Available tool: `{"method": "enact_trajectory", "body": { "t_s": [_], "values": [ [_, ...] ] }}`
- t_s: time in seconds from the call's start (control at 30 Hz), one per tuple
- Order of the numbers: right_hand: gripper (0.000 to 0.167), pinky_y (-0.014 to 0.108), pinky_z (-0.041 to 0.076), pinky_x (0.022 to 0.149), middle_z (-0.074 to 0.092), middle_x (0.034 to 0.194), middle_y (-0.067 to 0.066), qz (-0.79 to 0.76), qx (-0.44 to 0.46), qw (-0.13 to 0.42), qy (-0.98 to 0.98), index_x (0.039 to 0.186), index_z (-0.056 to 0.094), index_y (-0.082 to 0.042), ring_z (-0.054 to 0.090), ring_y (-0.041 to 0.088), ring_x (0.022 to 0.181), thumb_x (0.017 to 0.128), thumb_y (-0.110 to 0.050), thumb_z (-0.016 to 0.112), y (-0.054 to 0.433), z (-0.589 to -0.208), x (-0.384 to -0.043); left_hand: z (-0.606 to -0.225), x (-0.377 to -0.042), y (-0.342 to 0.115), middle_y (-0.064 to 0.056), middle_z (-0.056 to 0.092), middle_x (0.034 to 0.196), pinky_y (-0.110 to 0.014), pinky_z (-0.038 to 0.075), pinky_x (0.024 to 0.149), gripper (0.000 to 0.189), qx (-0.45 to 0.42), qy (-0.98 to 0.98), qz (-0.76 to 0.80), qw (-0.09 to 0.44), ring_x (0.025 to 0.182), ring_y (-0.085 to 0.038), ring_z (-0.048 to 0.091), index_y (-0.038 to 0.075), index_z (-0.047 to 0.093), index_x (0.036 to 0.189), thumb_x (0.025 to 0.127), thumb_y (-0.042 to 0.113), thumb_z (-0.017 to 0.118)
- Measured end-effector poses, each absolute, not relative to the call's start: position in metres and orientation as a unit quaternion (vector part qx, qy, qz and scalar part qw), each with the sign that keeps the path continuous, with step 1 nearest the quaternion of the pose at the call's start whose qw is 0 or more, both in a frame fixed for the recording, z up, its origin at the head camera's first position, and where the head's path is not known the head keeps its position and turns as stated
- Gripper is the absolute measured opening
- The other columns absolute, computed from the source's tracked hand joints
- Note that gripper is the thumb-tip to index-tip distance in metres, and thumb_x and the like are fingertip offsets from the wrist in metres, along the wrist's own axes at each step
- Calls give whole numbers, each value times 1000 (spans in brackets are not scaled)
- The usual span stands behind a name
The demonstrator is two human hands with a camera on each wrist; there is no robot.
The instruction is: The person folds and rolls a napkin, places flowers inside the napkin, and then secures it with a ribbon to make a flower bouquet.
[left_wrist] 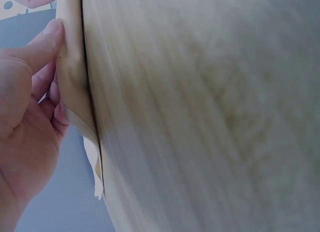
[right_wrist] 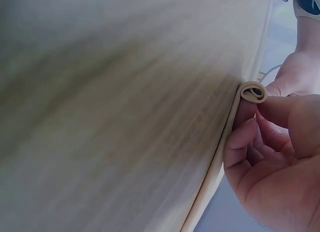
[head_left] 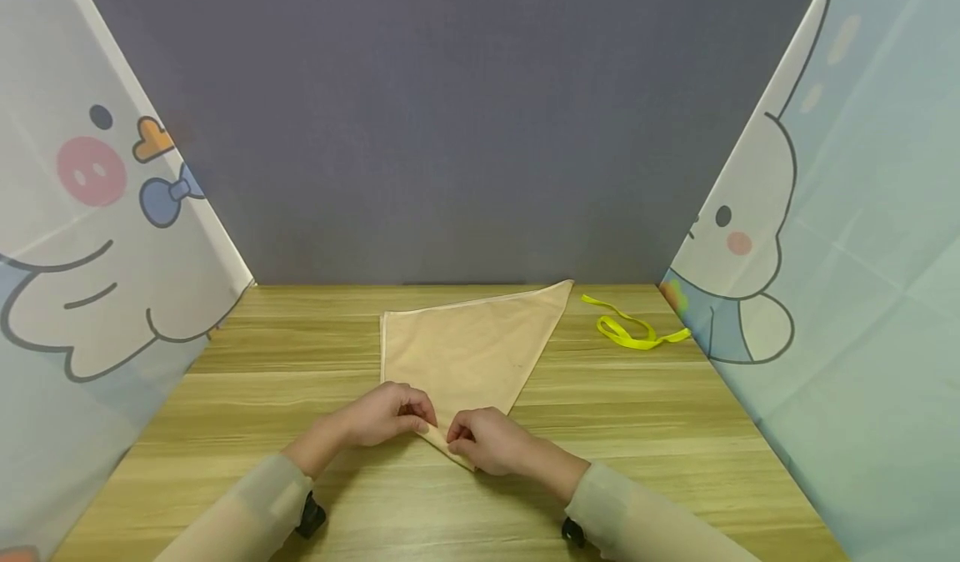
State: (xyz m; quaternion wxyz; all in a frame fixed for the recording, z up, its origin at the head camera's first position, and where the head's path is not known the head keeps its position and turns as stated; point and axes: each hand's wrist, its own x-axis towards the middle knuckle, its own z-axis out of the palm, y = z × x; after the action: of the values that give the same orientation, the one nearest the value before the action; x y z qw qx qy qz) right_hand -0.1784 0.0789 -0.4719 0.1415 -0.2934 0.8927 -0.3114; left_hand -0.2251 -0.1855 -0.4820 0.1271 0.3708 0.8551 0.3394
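A beige cloth [head_left: 457,345] lies spread on the table, its far right corner drawn to a point and its near edge rolled into a narrow tube. My left hand [head_left: 386,414] pinches the upper left part of that roll between thumb and fingers. Close beside it, my right hand [head_left: 495,441] pinches the roll near its lower right end. In the right wrist view, the roll's open end [right_wrist: 253,92] shows a spiral of cloth above the curled fingers. The left wrist view shows my left thumb [left_wrist: 47,42] pressed against the rolled edge.
A bright yellow ribbon [head_left: 636,343] lies loosely looped at the table's back right. The wood-grain table [head_left: 300,337] meets a dark grey panel [head_left: 450,128] at the back. Printed cartoon sheets [head_left: 90,253] stand along both sides.
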Motion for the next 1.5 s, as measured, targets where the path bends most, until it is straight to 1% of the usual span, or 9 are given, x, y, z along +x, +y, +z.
{"method": "enact_trajectory", "body": {
  "t_s": [0.4, 0.53, 0.67, 0.93, 1.07, 1.17, 1.27, 1.4, 1.5],
  "values": [
    [4, 20, 51, 69, 70, 86, -10, -342, -285, 151, 883, 108, 70, -15, 57, -3, 71, 106, -15, 73, 84, -475, -184, -483, -229, -181, 9, 81, 101, -25, 56, 85, 10, 340, 859, 356, 140, 95, 1, 67, 19, 83, 102, 106, 18, 74],
    [8, 20, 50, 67, 69, 81, -11, -349, -287, 146, 880, 107, 68, -19, 58, -3, 67, 106, -14, 74, 84, -477, -185, -483, -230, -179, 8, 75, 103, -24, 55, 84, 9, 345, 864, 344, 128, 94, 1, 63, 18, 83, 100, 105, 17, 75],
    [8, 20, 49, 68, 68, 77, -13, -346, -287, 144, 881, 102, 72, -22, 56, -3, 66, 106, -14, 74, 84, -475, -186, -485, -229, -180, 8, 70, 103, -25, 54, 84, 9, 358, 862, 340, 116, 94, 1, 60, 20, 82, 101, 105, 16, 75],
    [8, 22, 53, 76, 77, 88, -13, -357, -267, 164, 880, 99, 79, -21, 62, -4, 78, 104, -16, 76, 84, -477, -190, -486, -230, -183, 6, 72, 105, -24, 54, 84, 12, 375, 848, 352, 125, 95, 1, 60, 20, 83, 107, 106, 13, 73],
    [8, 22, 52, 75, 74, 87, -14, -367, -262, 172, 876, 98, 79, -20, 60, -2, 78, 104, -16, 77, 85, -477, -189, -485, -230, -184, 6, 71, 106, -24, 56, 87, 15, 384, 843, 352, 133, 96, -1, 60, 19, 85, 109, 104, 10, 75],
    [6, 21, 49, 72, 71, 85, -13, -375, -256, 182, 872, 98, 79, -19, 58, 0, 75, 103, -16, 78, 85, -476, -188, -484, -229, -185, 7, 69, 110, -25, 57, 95, 21, 378, 842, 353, 155, 104, -3, 62, 21, 85, 112, 98, 7, 79],
    [6, 20, 47, 68, 66, 84, -13, -379, -250, 191, 870, 100, 77, -20, 55, 1, 73, 99, -20, 83, 84, -475, -186, -483, -229, -187, 9, 68, 114, -26, 57, 102, 25, 369, 842, 353, 174, 113, -4, 62, 23, 84, 116, 96, 8, 82],
    [19, 21, 43, 64, 59, 82, -12, -376, -245, 195, 872, 100, 74, -21, 52, 3, 68, 92, -25, 91, 82, -475, -185, -484, -229, -187, 9, 69, 113, -27, 56, 100, 20, 370, 843, 352, 171, 110, -4, 62, 23, 84, 116, 100, 13, 81],
    [22, 21, 42, 64, 57, 80, -11, -369, -244, 194, 876, 99, 73, -20, 51, 4, 67, 91, -26, 92, 81, -475, -185, -485, -229, -187, 8, 71, 111, -26, 55, 97, 16, 379, 839, 354, 163, 106, -3, 62, 21, 85, 116, 101, 16, 80]
  ]
}}
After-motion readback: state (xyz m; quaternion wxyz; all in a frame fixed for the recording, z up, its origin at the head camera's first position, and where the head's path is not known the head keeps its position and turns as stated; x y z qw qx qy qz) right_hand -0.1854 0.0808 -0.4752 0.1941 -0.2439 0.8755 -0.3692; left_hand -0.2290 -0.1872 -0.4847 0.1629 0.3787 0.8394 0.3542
